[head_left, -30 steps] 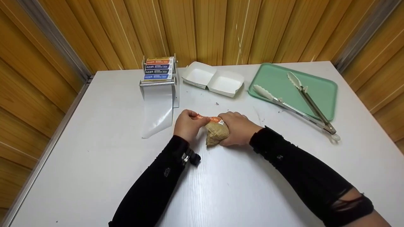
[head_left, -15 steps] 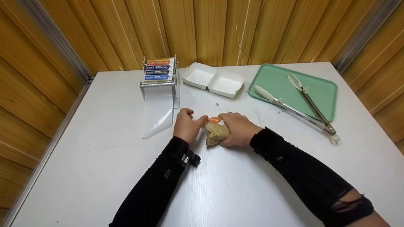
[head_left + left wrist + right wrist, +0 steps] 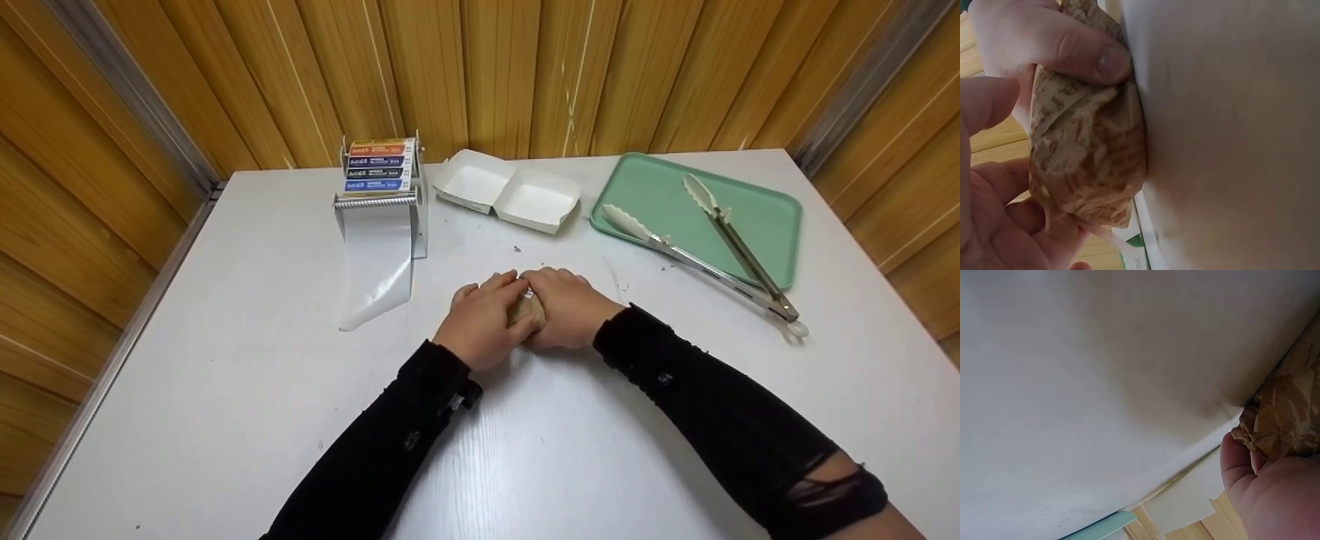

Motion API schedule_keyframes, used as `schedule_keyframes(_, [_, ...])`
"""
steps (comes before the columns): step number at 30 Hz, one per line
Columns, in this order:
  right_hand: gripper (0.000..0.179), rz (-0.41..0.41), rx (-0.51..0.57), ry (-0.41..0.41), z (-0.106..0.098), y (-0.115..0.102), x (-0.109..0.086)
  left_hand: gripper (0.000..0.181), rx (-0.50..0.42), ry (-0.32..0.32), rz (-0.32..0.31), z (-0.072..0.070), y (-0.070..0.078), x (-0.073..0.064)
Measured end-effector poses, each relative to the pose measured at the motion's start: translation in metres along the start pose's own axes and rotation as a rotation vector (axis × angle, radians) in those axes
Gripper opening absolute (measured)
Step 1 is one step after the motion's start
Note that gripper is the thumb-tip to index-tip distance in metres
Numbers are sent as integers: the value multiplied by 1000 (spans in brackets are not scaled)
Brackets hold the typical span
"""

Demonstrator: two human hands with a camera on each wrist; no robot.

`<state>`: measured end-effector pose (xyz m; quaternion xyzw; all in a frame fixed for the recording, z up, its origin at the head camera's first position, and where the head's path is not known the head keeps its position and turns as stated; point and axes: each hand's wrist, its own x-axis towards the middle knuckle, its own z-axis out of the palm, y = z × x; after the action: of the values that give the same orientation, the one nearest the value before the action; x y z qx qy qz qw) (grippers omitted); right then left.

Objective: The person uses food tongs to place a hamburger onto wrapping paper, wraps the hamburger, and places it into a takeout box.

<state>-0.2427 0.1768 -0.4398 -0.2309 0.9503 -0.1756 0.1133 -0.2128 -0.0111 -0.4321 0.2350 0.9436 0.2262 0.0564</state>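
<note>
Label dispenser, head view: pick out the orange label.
The orange label is the lettered one farthest from the toothed bar; the dark purple label, black label and bright blue label follow in turn toward it.

We have free passage along the left edge of the table (image 3: 225,375) and, from the near edge, between the two sleeves (image 3: 727,405). The left hand (image 3: 484,322) and right hand (image 3: 571,309) obstruct both sides of the wrapped bundle (image 3: 530,309). Toward the far edge, we meet the label dispenser (image 3: 379,169) with its trailing strip (image 3: 377,255), and the white box (image 3: 538,196) close beside it. A narrow gap separates box from green tray (image 3: 765,217). Spread tongs (image 3: 712,271) obstruct the tray; we can pass between their joined end and the right edge.
</note>
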Motion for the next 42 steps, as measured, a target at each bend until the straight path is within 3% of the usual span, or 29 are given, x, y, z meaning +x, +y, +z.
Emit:
schedule_keyframes(7, [80,10,-5,1,1,-1,2,73,1,-25,-26,1,0,-1])
schedule_keyframes(12, [79,0,-1,2,1,-1,0,75,-48,-34,-38,2,-1,-3])
schedule_keyframes(22, [75,-17,-5,34,2,-1,0,87,-189,-71,-125,5,-3,-2])
schedule_keyframes(28, [75,1,-1,40,3,-2,0,87,-328,-24,-144,10,-6,-1])
schedule_keyframes(35, [81,-9,29,53,4,0,-1,100,-469,34,-209,14,-7,0])
schedule_keyframes(42, [86,-29,27,148,2,1,-3,108,-570,86,-202,15,-6,1])
